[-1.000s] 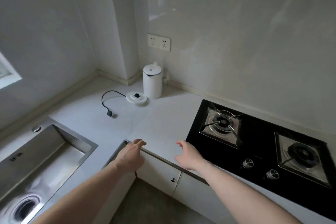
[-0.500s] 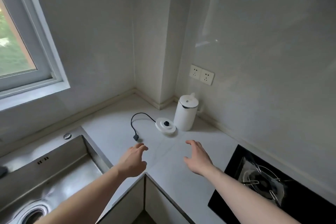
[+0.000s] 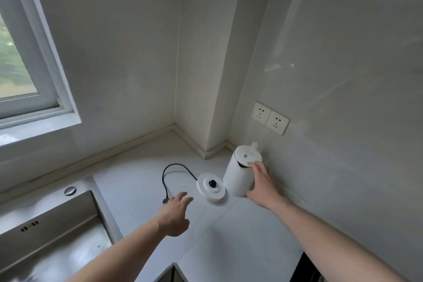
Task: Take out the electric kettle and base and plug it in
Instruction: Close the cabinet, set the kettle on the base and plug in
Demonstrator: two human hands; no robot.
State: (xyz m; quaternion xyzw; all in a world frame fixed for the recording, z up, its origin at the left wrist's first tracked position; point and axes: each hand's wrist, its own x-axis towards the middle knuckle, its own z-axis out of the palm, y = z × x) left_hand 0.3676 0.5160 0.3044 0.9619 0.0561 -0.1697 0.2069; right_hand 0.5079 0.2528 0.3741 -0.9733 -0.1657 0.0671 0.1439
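A white electric kettle point(image 3: 240, 173) stands upright on the pale countertop near the wall corner. Its round white base point(image 3: 211, 187) with a black centre lies just left of it, not under it. A black cord point(image 3: 176, 168) loops from the base to a plug point(image 3: 165, 200) lying on the counter. My right hand point(image 3: 263, 184) is open against the kettle's right side, fingertips by the lid. My left hand point(image 3: 175, 215) hovers open just right of the plug, holding nothing. A white double wall socket point(image 3: 270, 118) sits above the kettle.
A steel sink point(image 3: 50, 236) fills the lower left, with a window point(image 3: 20, 57) above it. The black hob's corner point(image 3: 304, 268) shows at the bottom right. The countertop point(image 3: 240, 231) runs into a wall corner with a projecting pillar point(image 3: 219, 89).
Both hands have reached forward from the counter's front edge: the right hand has arrived at the kettle's side, the left near the plug. The view has swung left and closer to the corner.
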